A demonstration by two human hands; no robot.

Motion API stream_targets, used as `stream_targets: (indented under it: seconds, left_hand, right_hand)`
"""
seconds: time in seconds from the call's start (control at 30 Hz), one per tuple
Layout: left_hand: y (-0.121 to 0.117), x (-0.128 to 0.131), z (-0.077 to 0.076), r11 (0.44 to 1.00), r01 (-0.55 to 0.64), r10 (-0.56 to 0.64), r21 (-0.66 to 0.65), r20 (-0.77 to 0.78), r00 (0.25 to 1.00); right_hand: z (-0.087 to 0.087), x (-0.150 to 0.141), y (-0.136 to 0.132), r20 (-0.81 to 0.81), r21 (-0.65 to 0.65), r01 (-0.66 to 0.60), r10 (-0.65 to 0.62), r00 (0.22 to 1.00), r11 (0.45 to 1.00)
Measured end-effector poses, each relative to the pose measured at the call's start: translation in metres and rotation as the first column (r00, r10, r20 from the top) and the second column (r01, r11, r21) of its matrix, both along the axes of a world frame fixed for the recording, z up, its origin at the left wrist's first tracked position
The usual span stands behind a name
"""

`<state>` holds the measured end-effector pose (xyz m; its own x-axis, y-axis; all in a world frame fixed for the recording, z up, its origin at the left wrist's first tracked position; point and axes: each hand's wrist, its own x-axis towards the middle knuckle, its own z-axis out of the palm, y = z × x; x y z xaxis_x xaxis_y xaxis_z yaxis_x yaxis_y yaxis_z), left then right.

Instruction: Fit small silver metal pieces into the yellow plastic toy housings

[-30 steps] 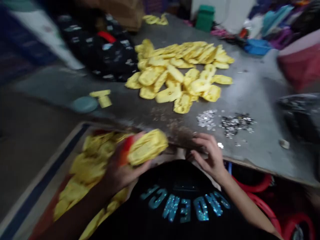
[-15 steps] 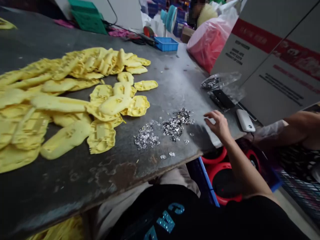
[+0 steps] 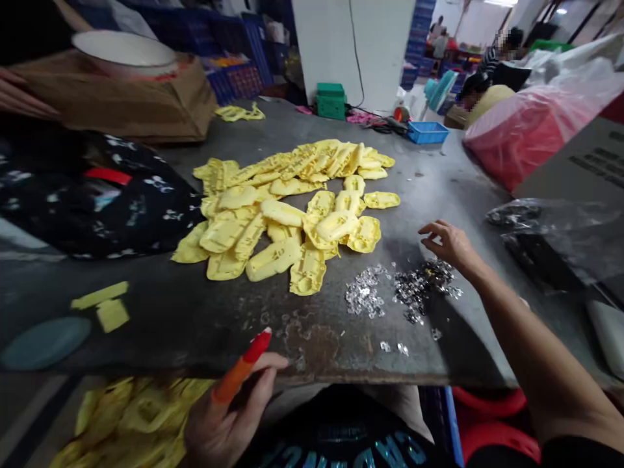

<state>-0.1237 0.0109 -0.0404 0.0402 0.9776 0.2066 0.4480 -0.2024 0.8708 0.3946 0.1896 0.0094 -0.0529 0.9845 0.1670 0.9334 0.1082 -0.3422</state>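
My left hand [image 3: 221, 422] is at the table's front edge, its fingers apart with nothing visible between them. One finger wears an orange and red covering [image 3: 238, 370]. My right hand [image 3: 451, 247] hovers just beyond the heap of small dark shiny pieces [image 3: 419, 286], its fingers loosely bent and apart, holding nothing I can see. Left of that heap lies a pile of small silvery clear-looking pieces [image 3: 364, 292]. A few loose bits [image 3: 402, 349] sit nearer the edge. Yellow moulded shells [image 3: 273, 257] are heaped across the middle of the table, some overlapping.
Plastic bags [image 3: 541, 214] and a white box [image 3: 580, 162] stand at right. A blue tray [image 3: 428, 132] and green box [image 3: 331, 101] are at the back. Another person stands at left by a cardboard carton [image 3: 131, 104]. More yellow shells [image 3: 141, 416] lie below the table edge.
The view has swung left, bringing the other person and carton into sight. My left hand has come into view. My right hand has moved from the table's right side to beside the dark heap.
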Motion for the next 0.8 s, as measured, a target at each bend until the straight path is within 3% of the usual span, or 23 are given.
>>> stream_targets:
  seconds: [0.1, 0.2, 0.3, 0.4, 0.53, 0.63, 0.73, 0.8]
  left_hand:
    - [0.000, 0.021, 0.009, 0.992, -0.110, 0.106, 0.061, 0.063, 0.992]
    - [-0.001, 0.024, 0.014, 0.989, -0.144, 0.140, 0.025, 0.111, 0.984]
    - [-0.001, 0.019, 0.013, 0.987, -0.163, 0.162, -0.001, 0.131, 0.978]
    - [-0.002, 0.016, 0.010, 0.979, -0.204, 0.201, 0.007, 0.161, 0.966]
    - [-0.001, 0.017, 0.010, 0.982, -0.189, 0.186, -0.006, 0.213, 0.959]
    - [0.011, 0.025, 0.017, 0.996, -0.018, 0.041, -0.084, 0.279, 0.959]
    - [0.035, 0.046, 0.031, 0.938, 0.287, -0.170, -0.194, 0.464, 0.869]
    - [0.052, 0.067, 0.040, 0.886, 0.440, -0.255, -0.147, 0.637, 0.727]
  right_hand:
    - [-0.001, -0.034, 0.072, 0.079, -0.035, -0.049, 0.052, 0.996, 0.998]
    - [-0.002, -0.054, 0.127, 0.153, -0.071, -0.003, 0.014, 0.988, 0.997]
    - [-0.004, -0.066, 0.156, 0.180, -0.107, 0.061, -0.041, 0.983, 0.992]
    - [-0.001, -0.073, 0.160, 0.141, -0.133, 0.110, -0.091, 0.986, 0.985]
    - [0.022, -0.072, 0.131, -0.053, -0.127, 0.157, -0.165, 0.985, 0.979]
    - [0.042, -0.073, 0.077, -0.327, -0.110, 0.122, -0.151, 0.933, 0.987]
    - [0.043, -0.093, -0.003, -0.629, -0.130, -0.011, -0.074, 0.774, 0.991]
    - [0.034, -0.115, -0.059, -0.781, -0.189, -0.134, -0.067, 0.621, 0.973]
